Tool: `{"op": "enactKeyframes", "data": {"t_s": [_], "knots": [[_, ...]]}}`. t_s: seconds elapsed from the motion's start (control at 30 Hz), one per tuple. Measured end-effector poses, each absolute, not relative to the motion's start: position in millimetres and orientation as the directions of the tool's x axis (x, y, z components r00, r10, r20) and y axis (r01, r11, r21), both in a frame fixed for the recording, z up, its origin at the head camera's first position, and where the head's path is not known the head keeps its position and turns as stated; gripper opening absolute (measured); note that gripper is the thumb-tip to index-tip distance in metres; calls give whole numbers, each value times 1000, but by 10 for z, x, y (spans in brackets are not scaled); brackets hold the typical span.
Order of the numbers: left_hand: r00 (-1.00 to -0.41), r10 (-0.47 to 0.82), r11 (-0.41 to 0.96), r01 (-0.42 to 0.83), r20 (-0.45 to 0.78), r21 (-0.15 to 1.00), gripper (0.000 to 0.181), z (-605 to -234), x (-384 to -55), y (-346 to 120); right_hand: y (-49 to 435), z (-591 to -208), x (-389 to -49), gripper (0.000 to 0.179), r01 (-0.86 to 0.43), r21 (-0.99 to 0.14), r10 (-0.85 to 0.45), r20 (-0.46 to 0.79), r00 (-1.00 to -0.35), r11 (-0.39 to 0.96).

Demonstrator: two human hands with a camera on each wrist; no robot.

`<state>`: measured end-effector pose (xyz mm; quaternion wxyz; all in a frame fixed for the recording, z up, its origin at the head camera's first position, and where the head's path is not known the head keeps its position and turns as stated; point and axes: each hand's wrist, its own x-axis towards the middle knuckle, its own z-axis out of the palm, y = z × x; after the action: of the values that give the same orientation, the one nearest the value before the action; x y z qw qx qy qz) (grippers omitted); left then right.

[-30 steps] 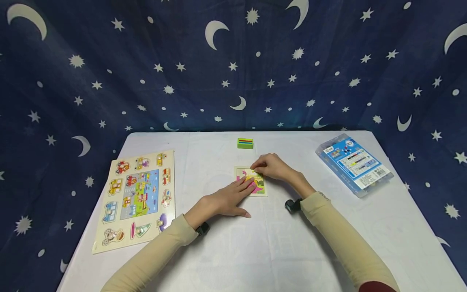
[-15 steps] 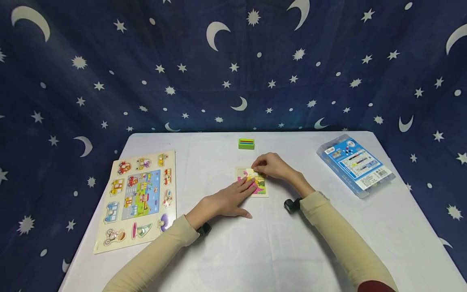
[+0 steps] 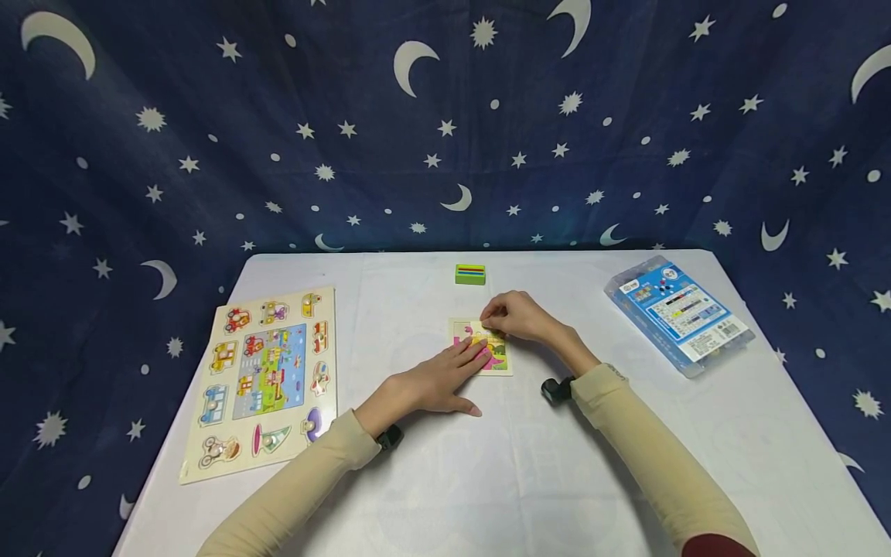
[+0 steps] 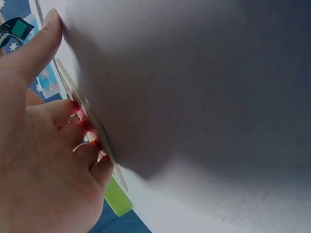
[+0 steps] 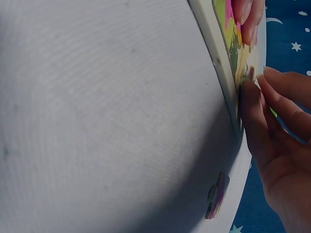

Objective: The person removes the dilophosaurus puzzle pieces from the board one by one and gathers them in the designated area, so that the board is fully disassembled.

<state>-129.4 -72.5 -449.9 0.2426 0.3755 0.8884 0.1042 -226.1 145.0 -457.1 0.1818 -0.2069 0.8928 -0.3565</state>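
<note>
A small square jigsaw puzzle [image 3: 498, 363] in a pale tray lies mid-table, with pink, yellow and green artwork. My left hand [image 3: 440, 381] rests flat across its left and lower part, fingers outstretched and thumb apart. At the upper right corner, my right hand [image 3: 520, 316] has thumb and forefinger brought together. In the right wrist view those fingertips pinch a small puzzle piece [image 5: 251, 74] at the tray's edge, mostly hidden by them. A loose puzzle piece [image 5: 217, 196] lies on the cloth beside the right hand; the head view does not show it.
A large vehicle peg puzzle board [image 3: 267, 379] lies at the left. Behind the small puzzle stands a green box [image 3: 469, 275] with coloured stripes. A clear plastic case [image 3: 678, 313] with a blue label sits at the right. A star-patterned curtain [image 3: 390, 139] hangs behind the table.
Both hands keep almost the same place on the small puzzle. The whole head view has shifted very slightly; nothing has visibly been let go or picked up.
</note>
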Motion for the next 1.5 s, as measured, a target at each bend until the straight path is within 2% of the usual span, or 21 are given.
{"op": "enactKeyframes", "data": {"t_s": [0.7,0.97,1.2,1.5], "knots": [[-611,716,698,615,-338,366,97,-4534,-1278,-715,1462,-4569,-2229,12,-177,-781,-497,-188,-847,598],[-614,708,706,610,-349,360,98,-4518,-1283,-706,1539,-4565,-2212,17,-150,-805,-480,-183,-858,575],[-615,712,702,619,-339,351,98,-4537,-1296,-713,1688,-4541,-2183,21,-74,-853,-426,-181,-886,516],[-615,712,701,595,-338,392,98,-4556,-1292,-726,1904,-4567,-2120,26,-19,-857,-379,-208,-902,515]]}}
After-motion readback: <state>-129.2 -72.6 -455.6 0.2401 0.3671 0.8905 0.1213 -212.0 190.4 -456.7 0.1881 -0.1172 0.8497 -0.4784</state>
